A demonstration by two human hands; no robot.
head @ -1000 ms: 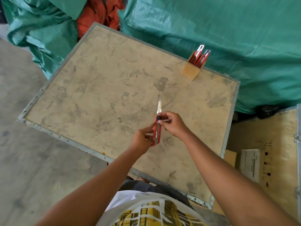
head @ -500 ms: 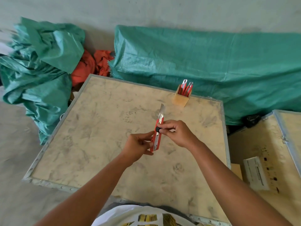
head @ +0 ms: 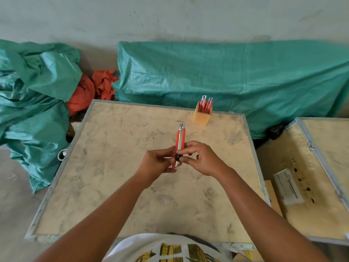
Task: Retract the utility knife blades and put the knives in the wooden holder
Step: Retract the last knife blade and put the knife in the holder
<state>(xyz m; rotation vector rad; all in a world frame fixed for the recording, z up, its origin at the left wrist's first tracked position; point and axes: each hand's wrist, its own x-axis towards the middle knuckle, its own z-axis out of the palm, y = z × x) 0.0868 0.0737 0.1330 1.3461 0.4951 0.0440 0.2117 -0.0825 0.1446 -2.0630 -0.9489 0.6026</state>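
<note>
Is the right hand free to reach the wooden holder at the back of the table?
Probably yes: bare table top lies between the right hand and the wooden holder, though that hand and the left hand are holding the utility knife.

A knife (head: 180, 142) is being held above the counter (head: 105, 167) by both hands, left hand (head: 157, 164) and right hand (head: 201, 159). Behind it, to the right, the wooden holder (head: 201, 116) is being kept near the far edge, with knives standing in it.

A smudged plywood table (head: 117, 186) bears a wooden holder (head: 201, 118) near its far edge
</note>
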